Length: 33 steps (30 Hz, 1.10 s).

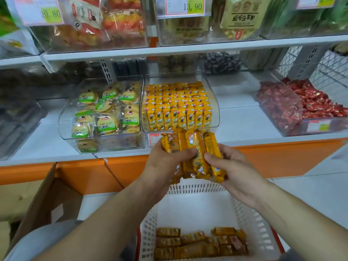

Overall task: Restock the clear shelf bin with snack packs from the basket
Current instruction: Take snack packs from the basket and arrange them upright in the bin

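Note:
Both my hands hold a bunch of yellow snack packs (197,153) just below and in front of the clear shelf bin (214,110). My left hand (165,162) grips the left side of the bunch with the thumb across it. My right hand (233,170) holds the right side, thumb on a pack. The bin holds neat rows of the same yellow packs (177,104). Below my arms stands a white plastic basket (250,219) with several more yellow packs (199,243) lying on its bottom.
A clear bin of green-labelled biscuits (105,110) stands left of the target bin, a bin of red wrapped sweets (305,104) to the right. An upper shelf (188,48) with more bins hangs above. A cardboard box (37,204) sits at the lower left.

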Tool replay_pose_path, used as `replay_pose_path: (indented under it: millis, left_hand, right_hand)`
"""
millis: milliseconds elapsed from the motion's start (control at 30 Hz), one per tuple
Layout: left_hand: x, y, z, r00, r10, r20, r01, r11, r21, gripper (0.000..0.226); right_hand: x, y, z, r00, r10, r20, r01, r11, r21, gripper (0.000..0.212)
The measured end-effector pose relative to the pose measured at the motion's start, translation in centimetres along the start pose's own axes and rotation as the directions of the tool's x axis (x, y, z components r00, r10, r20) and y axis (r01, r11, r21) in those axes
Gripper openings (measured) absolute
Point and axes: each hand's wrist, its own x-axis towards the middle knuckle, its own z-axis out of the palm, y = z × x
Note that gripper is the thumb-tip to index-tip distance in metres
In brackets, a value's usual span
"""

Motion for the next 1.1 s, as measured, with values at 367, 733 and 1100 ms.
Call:
replay_pose_path:
  millis: [367, 733, 1100]
  left_hand:
    - [0.3, 1.2, -1.1, 0.998, 0.025, 0.052, -0.022, 0.998, -0.054, 0.057]
    - [-0.5, 3.4, -2.7, 0.997, 0.064, -0.04, -0.066, 0.996, -0.065, 0.059]
    - [-0.2, 3.3, -4.4, 0.992, 0.094, -0.083, -0.095, 0.995, -0.01, 0.047]
  right_hand:
    - [0.9, -0.6, 0.7, 0.986, -0.084, 0.147, 0.085, 0.996, 0.0, 0.042]
    - [-0.1, -1.5, 1.1, 1.0, -0.028, -0.008, 0.028, 0.995, 0.091, 0.034]
    - [-0.2, -2.1, 0.8, 0.999, 0.045, 0.019, -0.047, 0.991, 0.125, 0.022]
